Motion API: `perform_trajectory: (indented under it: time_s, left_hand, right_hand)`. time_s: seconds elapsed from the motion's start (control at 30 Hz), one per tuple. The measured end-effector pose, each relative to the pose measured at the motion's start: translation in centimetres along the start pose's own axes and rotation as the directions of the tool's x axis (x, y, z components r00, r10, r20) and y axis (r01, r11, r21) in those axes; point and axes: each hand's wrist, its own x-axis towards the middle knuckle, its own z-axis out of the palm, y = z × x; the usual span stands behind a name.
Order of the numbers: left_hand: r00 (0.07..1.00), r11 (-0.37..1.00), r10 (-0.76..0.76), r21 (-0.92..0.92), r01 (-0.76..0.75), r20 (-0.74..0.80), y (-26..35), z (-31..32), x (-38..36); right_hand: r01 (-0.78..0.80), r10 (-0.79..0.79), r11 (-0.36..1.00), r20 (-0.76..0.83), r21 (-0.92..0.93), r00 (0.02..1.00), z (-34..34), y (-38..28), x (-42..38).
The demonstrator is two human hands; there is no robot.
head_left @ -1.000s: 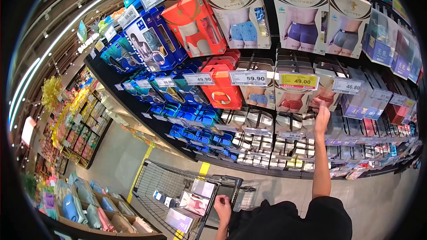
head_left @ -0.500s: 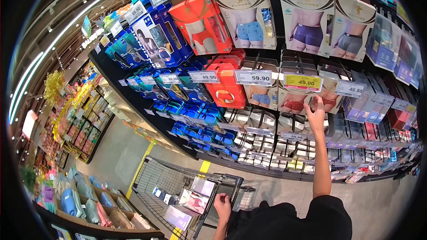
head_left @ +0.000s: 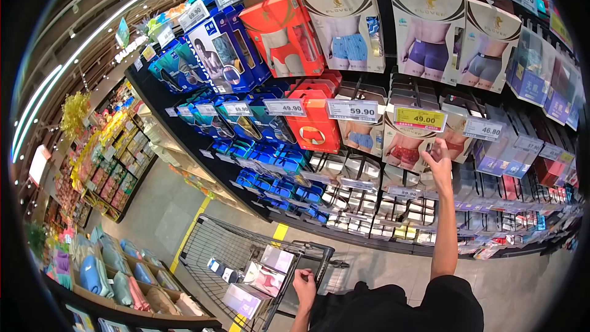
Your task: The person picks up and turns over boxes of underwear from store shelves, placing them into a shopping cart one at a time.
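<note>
My right hand (head_left: 438,163) is stretched out to the rack, thumb and fingers apart. Its fingertips are at the right edge of a boxed pair of red boxer briefs (head_left: 403,147), which hangs under a yellow 49.00 price tag (head_left: 420,118). Just right of the fingers is another underwear box (head_left: 458,130) with a red pair pictured. Low in the view, my left hand (head_left: 305,286) has its fingers curled together with nothing visible in them. It is beside the near end of a wire shopping cart (head_left: 206,252). Inside the cart lie several packages, among them a red-pictured underwear box (head_left: 264,278).
Bigger boxes, such as a purple boxer-brief box (head_left: 428,31), hang in the row above. Blue boxes (head_left: 221,55) fill the rack's left side. A bin of folded textiles (head_left: 123,276) stands at lower left, and a snack shelf (head_left: 114,172) lies beyond the aisle.
My right hand has lowered slightly from the price tag's bottom edge to beside the red boxer-brief box. The left hand stays curled by the cart, and the view has shifted slightly.
</note>
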Motion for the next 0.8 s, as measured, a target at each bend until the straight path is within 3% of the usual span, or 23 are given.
perform_trajectory:
  time_s: [0.27, 0.57, 0.8]
  left_hand:
    - [1.0, 1.0, -0.011, -0.011, 0.012, 0.009, -0.6, -0.1, 0.1]
    - [0.999, 1.0, 0.005, 0.024, -0.006, 0.031, 0.2, -0.2, 0.0]
    - [0.997, 0.998, -0.035, -0.053, 0.038, 0.068, 0.2, 0.0, 0.0]
  right_hand:
    - [-0.072, 0.06, 0.937, 0.048, 0.342, 0.997, 0.0, -0.9, -0.5]
    - [-0.108, 0.052, 0.864, 0.127, 0.491, 0.991, -1.1, -0.1, -1.5]
    - [-0.132, 0.057, 0.867, 0.168, 0.48, 0.984, -1.6, -1.3, -2.9]
